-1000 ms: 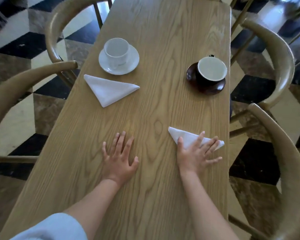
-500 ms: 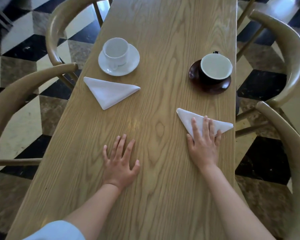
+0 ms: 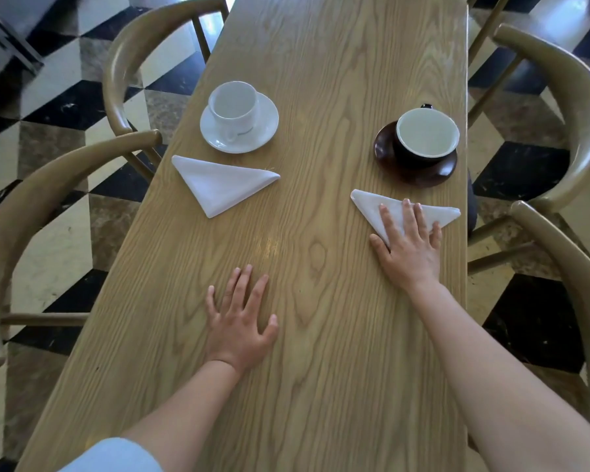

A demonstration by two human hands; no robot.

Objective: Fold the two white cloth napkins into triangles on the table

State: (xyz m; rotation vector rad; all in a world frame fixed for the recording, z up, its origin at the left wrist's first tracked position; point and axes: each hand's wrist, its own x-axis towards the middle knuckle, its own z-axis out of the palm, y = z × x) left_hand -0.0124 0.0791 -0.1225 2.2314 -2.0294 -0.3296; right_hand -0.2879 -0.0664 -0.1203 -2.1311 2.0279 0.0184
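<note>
Right hand (image 3: 407,248) lies flat, fingers straight and slightly spread, pressing the right napkin (image 3: 368,206), a folded triangle near the dark cup (image 3: 423,139). Left hand (image 3: 241,321) rests flat on the table (image 3: 321,386), fingers apart, holding nothing. Best to press evenly along the crease without sliding; left napkin (image 3: 220,183), far left by the white cup (image 3: 234,109), looks done.

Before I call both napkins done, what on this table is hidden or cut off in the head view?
- Right napkin: its near point lies under the right hand, so the fold there is unseen.
- Dark cup: only a bit of the handle shows past the far rim.
- Table: the frame's bottom cuts off the near end.
- Left hand: its palm hides the wood beneath.
</note>
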